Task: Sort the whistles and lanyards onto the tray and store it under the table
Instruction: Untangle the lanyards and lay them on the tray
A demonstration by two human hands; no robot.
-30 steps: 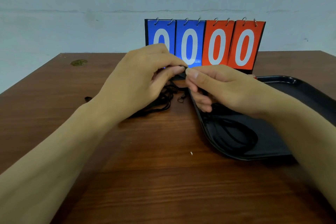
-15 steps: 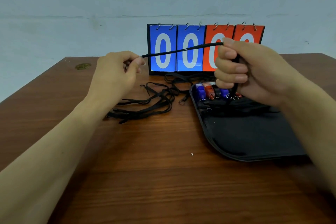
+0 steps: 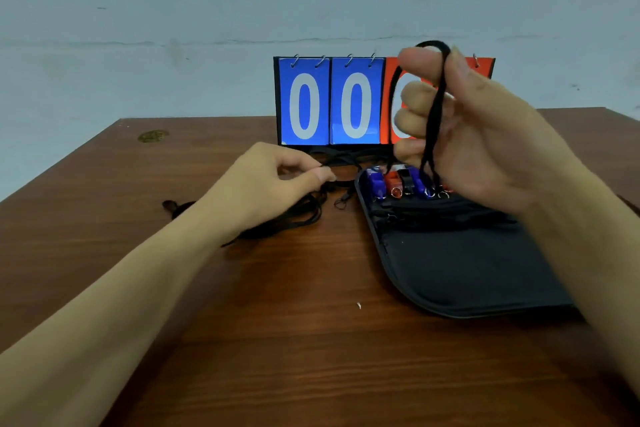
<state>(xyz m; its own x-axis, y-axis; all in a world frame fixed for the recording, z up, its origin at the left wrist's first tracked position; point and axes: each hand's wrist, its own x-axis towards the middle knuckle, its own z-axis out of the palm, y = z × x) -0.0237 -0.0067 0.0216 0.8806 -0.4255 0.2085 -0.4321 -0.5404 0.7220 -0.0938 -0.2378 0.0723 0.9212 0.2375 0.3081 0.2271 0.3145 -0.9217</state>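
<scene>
A black tray (image 3: 464, 274) lies on the right of the wooden table. Several whistles (image 3: 394, 182), blue, red and black, line its far edge, with folded black lanyards (image 3: 443, 213) just in front of them. My right hand (image 3: 478, 135) is raised above the tray, and a black lanyard (image 3: 433, 107) is looped over its fingers and hangs down. A loose tangle of black lanyards (image 3: 304, 215) lies on the table left of the tray. My left hand (image 3: 273, 184) pinches a strand of that tangle between thumb and forefinger.
A flip scoreboard (image 3: 329, 100) with blue and red zero cards stands at the table's far edge behind the tray. A round stain (image 3: 152, 136) marks the far left corner. A tiny white speck (image 3: 358, 305) lies on the wood in front of the tray.
The lanyard was stretched taut between both hands; now it hangs looped over my raised right hand, and my left hand has dropped to the tangle on the table.
</scene>
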